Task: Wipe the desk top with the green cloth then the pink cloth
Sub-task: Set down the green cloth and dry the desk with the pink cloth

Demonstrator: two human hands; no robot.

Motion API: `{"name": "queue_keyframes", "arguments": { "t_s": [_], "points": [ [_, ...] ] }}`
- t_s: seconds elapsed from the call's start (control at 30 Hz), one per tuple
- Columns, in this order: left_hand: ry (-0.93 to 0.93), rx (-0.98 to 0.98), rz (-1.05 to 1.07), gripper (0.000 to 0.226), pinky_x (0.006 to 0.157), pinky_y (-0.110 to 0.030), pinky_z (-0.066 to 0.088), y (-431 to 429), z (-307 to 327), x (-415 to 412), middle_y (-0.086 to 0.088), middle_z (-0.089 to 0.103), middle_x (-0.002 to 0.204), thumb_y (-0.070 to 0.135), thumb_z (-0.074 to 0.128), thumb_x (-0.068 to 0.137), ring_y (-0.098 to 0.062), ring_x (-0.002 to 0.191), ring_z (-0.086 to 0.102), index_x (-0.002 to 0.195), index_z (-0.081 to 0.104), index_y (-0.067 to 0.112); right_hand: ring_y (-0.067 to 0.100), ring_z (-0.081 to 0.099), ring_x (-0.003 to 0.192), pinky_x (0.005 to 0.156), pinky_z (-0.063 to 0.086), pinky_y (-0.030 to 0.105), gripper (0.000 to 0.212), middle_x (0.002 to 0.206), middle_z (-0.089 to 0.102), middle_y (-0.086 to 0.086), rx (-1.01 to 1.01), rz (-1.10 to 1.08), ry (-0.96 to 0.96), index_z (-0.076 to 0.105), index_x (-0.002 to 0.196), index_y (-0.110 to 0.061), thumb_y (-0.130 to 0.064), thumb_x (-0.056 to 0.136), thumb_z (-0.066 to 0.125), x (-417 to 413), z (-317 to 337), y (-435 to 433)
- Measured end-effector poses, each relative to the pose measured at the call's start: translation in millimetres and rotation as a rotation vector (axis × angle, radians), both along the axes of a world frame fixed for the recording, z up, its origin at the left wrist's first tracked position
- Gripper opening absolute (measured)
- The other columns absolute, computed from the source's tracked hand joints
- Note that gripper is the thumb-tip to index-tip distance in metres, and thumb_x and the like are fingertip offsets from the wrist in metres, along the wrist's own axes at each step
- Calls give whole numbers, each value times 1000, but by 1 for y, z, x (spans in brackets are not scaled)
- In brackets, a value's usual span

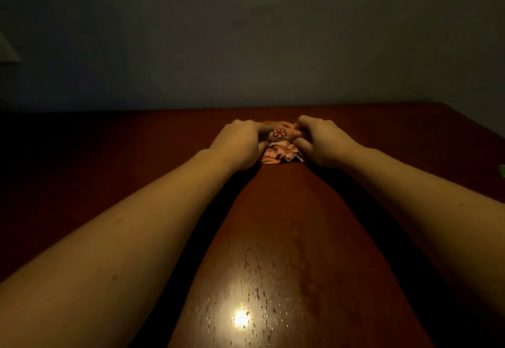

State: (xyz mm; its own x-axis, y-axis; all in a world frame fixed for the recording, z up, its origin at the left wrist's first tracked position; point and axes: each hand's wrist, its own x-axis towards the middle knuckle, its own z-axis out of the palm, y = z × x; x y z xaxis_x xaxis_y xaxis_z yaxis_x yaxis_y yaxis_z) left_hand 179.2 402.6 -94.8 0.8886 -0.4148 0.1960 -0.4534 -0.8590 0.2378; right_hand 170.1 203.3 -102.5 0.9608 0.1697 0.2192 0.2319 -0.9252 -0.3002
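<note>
The pink cloth (279, 144), patterned with a dark flower, lies bunched on the dark red-brown desk top (276, 211) near its far edge. My left hand (237, 142) grips its left side and my right hand (322, 140) grips its right side, fingers curled into the fabric. Both forearms stretch out over the desk. A small sliver of green, perhaps the green cloth (502, 169), shows at the right edge of the view.
Small wet streaks and droplets glint on the near part of the desk around a bright light reflection (241, 318). A plain dim wall (246, 33) stands right behind the desk's far edge. The room is dark.
</note>
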Motion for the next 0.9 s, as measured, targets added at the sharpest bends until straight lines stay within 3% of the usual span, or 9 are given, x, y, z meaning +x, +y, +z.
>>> {"name": "queue_keyframes", "arguments": {
  "t_s": [0.2,0.4,0.6,0.9],
  "points": [
    [-27,-2,5,39,97,-36,48,3,-11,-31,2,62,135,47,53,97,-26,122,57,136,56,41,28,62,93,71,43,31,17,102,68,8,-9,116,16,57,103,-18,-30,92,61,-32,-2,-11],
    [41,-27,78,39,101,-35,44,-7,-3,-43,2,61,137,45,56,96,-25,126,54,134,59,38,32,60,103,77,44,32,22,115,66,12,64,3,26,59,111,-15,-26,92,60,-42,2,0],
    [56,1,54,41,101,-37,44,-4,-7,-81,1,56,142,45,52,98,-26,128,53,138,54,37,27,61,94,70,42,31,17,104,67,7,34,81,34,57,104,-17,-29,93,61,-84,-1,-10],
    [99,-73,117,39,103,-35,44,-10,-1,-90,2,58,139,44,56,96,-24,128,53,134,60,35,29,62,95,76,49,35,19,105,67,9,96,4,61,59,107,-19,-29,91,63,-89,2,-4]
  ]
}}
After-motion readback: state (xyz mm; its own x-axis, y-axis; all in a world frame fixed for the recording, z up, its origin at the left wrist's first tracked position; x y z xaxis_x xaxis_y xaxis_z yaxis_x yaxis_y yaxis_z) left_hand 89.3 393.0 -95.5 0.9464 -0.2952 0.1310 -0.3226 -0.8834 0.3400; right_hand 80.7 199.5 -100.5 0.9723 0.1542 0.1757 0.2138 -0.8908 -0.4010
